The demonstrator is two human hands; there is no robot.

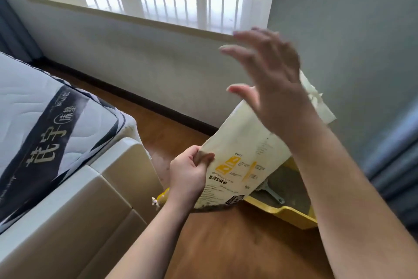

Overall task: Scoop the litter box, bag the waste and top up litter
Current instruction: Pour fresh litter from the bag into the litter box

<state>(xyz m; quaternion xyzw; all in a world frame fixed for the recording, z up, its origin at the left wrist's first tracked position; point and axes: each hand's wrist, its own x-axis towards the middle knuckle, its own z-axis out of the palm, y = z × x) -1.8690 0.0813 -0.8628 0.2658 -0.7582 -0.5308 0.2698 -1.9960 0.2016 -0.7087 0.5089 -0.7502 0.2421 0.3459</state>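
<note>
At the far left lies a quilted mattress (45, 107), white with a dark band of printed characters, resting on a padded cream bed frame (95, 197) with smooth, squared panels. Just past the frame's corner, low on the wooden floor (226, 244), a small yellow bag (161, 198) with a knotted, crinkled top peeks out behind my wrist.

My left hand (190, 172) comes up from below, forearm angled toward the middle, fingers and thumb curled tight, pinching the lower left edge of the litter bag (237, 143). The bag is a tall, cream, matte pouch with yellow pictograms, small print and a dark code square near its bottom. It tilts to the right, its bottom corner toward me over the near left edge of the litter box (291, 213), its torn, creased top up by the grey wall.

My right hand (271, 89) is raised in front of the bag's upper part, fingers straight and spread wide apart, palm turned left, holding nothing; it is blurred. I cannot tell whether it touches the bag.

The litter box is a shallow yellow plastic tray on the floor by the right wall, holding grey granular litter (291, 179). A pale grey scoop (270, 191) lies in it, handle toward the near rim.
</note>
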